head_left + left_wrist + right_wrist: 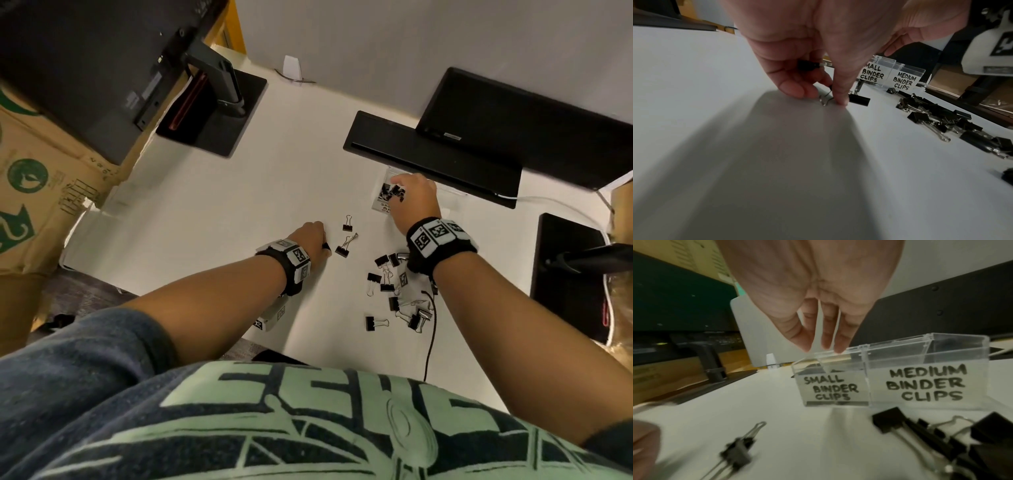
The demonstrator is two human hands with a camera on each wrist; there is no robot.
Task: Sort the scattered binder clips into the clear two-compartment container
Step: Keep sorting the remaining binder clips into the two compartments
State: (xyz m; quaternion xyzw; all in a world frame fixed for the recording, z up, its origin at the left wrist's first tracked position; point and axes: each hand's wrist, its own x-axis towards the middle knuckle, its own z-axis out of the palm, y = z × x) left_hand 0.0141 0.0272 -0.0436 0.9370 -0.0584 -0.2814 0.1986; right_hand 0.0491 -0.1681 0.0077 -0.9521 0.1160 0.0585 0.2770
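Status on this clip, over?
Left hand pinching small black binder clip. Right hand open over clear two-compartment container. Nothing blocking.

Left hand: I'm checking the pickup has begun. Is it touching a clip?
Touching. In the left wrist view the left hand pinches a small clip's wire handle on the table between fingertips.

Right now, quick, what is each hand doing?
Left hand: pinching a small black metal binder clip.
Right hand: open, empty, over the clear plastic two-compartment container.
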